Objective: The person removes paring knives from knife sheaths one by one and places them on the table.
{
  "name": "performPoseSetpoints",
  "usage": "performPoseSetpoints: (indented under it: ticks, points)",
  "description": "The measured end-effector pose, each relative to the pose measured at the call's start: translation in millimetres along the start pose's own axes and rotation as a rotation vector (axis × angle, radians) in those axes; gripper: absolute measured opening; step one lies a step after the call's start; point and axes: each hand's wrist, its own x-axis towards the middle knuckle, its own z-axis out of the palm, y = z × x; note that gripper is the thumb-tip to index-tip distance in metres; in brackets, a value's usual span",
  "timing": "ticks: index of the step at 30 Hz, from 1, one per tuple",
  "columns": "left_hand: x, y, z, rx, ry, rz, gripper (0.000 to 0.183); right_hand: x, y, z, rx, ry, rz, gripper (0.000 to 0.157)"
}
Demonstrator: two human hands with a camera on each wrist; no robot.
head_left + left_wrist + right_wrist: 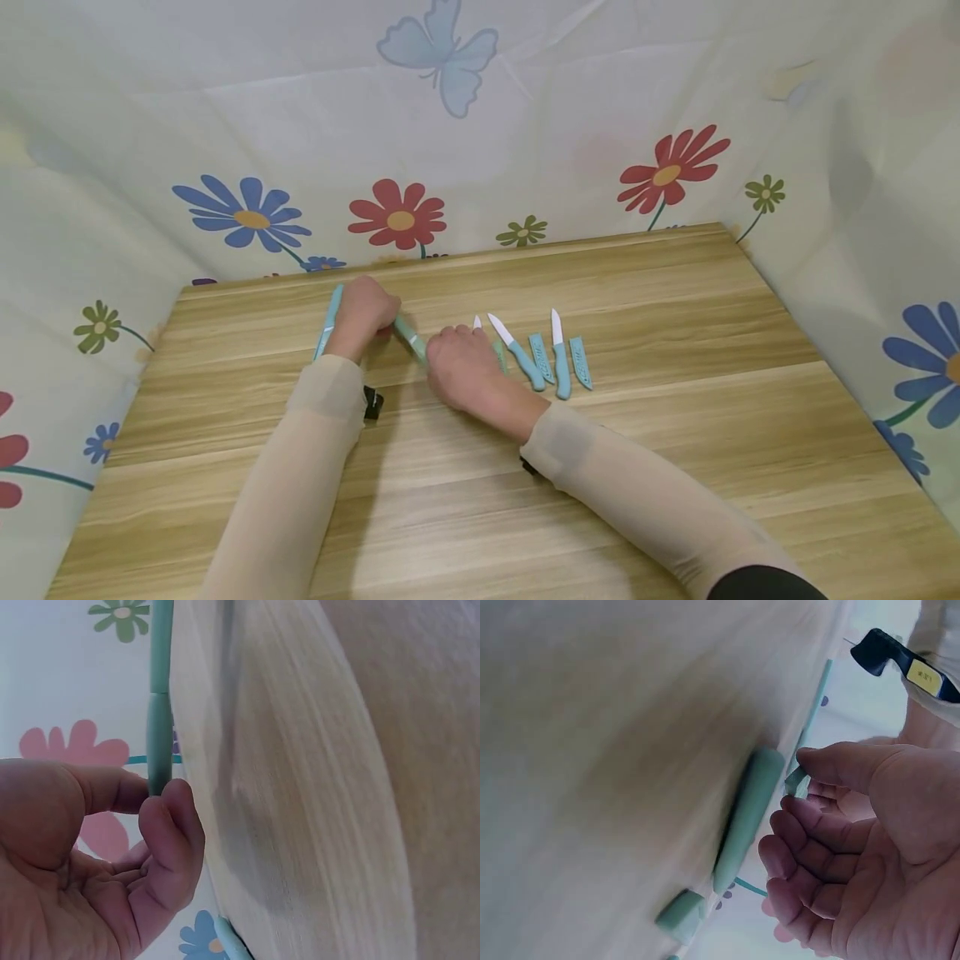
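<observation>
Between my two hands a green knife in its sheath point(410, 336) slants over the table's far half, with a pale line across its middle. My left hand point(363, 308) pinches its far end between thumb and fingers; the left wrist view shows the smooth green end point(160, 742) in that grip. At the near end, my right hand point(467, 367) pinches a narrow green tip point(796, 782) between thumb and forefinger. Partly hidden behind the right hand lie another green knife with a white blade point(477, 322) and a green sheath point(500, 357).
Right of my hands lie two blue-handled knives with white blades, one slanted point(527, 367) and one nearly straight point(561, 371). Blue sheaths point(542, 358) point(580, 363) lie beside them. A blue knife point(331, 317) lies left of my left hand. Flowered sheeting point(525, 100) surrounds the wooden table point(450, 517).
</observation>
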Motion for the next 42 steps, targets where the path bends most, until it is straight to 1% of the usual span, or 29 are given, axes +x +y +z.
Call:
performPoseSetpoints:
  ticks: [5, 8, 9, 11, 12, 16, 19, 24, 27, 31, 36, 42]
  points:
    - [-3.4, -2.1, -3.9, -0.117, 0.025, 0.019, 0.027, -4, 4, -7.4, 0.002, 0.023, 0.007, 0.016]
    - [-6.3, -3.5, -5.5, -0.198, 0.051, 0.049, 0.027, -6, 8, -11.4, 0.010, 0.051, 0.010, 0.016]
    - [-6.9, -4.0, -5.5, -0.231, 0.057, 0.057, 0.023, -7, 10, -12.7, 0.018, 0.057, 0.014, 0.016]
    - [-7.7, -5.9, -5.4, -0.318, 0.061, 0.075, 0.018, -8, 12, -14.9, 0.029, 0.061, 0.028, 0.015]
    - [-8.0, -7.1, -5.0, -0.365, 0.060, 0.083, 0.018, -9, 13, -16.0, 0.036, 0.061, 0.035, 0.015]
    - [-10.6, -11.7, -2.4, -0.571, 0.051, 0.097, 0.029, -12, 19, -19.0, 0.087, 0.050, 0.059, 0.013]
    - [-15.1, -12.4, -1.2, -0.689, 0.050, 0.105, 0.032, -15, 24, -21.1, 0.140, 0.055, 0.058, 0.013]
    - [-25.9, -9.8, -0.6, -0.851, 0.036, 0.111, 0.028, -23, 37, -25.2, 0.189, 0.091, 0.051, 0.013]
    - [-32.4, -8.0, 0.0, -0.919, 0.026, 0.105, 0.029, -27, 44, -27.1, 0.219, 0.112, 0.066, 0.012]
    - [-40.5, -7.1, 2.6, -0.981, 0.015, 0.105, 0.032, -31, 52, -28.4, 0.243, 0.147, 0.076, 0.018]
    - [-52.4, -5.8, 6.7, -1.049, -0.003, 0.121, 0.033, -36, 63, -29.8, 0.237, 0.217, 0.057, 0.018]
    - [-63.8, -3.5, 12.9, -1.138, -0.015, 0.131, 0.028, -43, 76, -31.3, 0.232, 0.287, 0.027, 0.020]
